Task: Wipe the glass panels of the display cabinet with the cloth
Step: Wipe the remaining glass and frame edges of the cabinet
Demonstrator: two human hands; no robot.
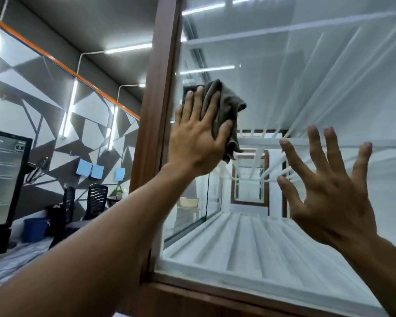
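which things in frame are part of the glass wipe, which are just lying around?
Job: cloth, left hand pressing it flat on the glass panel, cabinet frame, right hand spread by the glass.
Lying about: blue bucket, black chairs, blue sticky notes.

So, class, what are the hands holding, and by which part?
The left hand presses the cloth against the glass panel, palm over its left part; the right hand, spread, holds nothing.

Glossy glass panel (306,88), perhaps wood-veneer frame (156,110), matt cloth (226,106).
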